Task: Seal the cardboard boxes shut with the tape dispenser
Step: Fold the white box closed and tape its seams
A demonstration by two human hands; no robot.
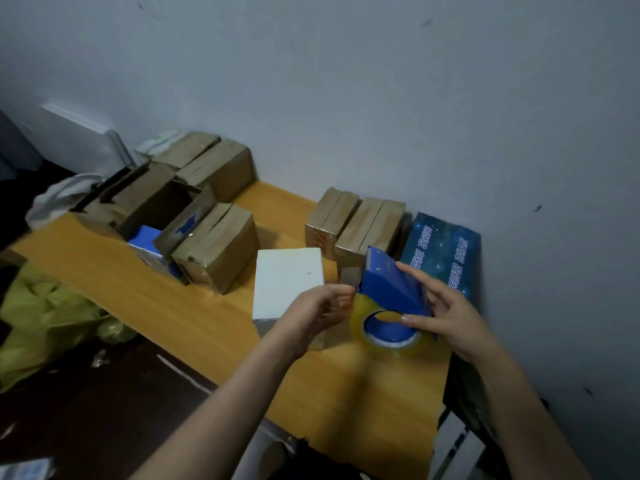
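A blue tape dispenser (393, 289) with a clear tape roll (388, 336) hangs over the orange table, gripped by my right hand (446, 317). My left hand (325, 308) pinches the free end of the tape (349, 278) just left of the dispenser. A small white-topped box (289, 280) sits right under and behind my left hand. Two taped brown boxes (356, 226) stand behind the dispenser. Left of the white box stands another brown box (216, 245), and further left an open brown box (152, 202).
A dark blue starry box (445, 252) lies against the wall at the right. Two more brown boxes (211, 164) sit at the back left. The table's (138, 282) front edge runs diagonally; a yellow-green bag (45, 317) lies on the floor at left.
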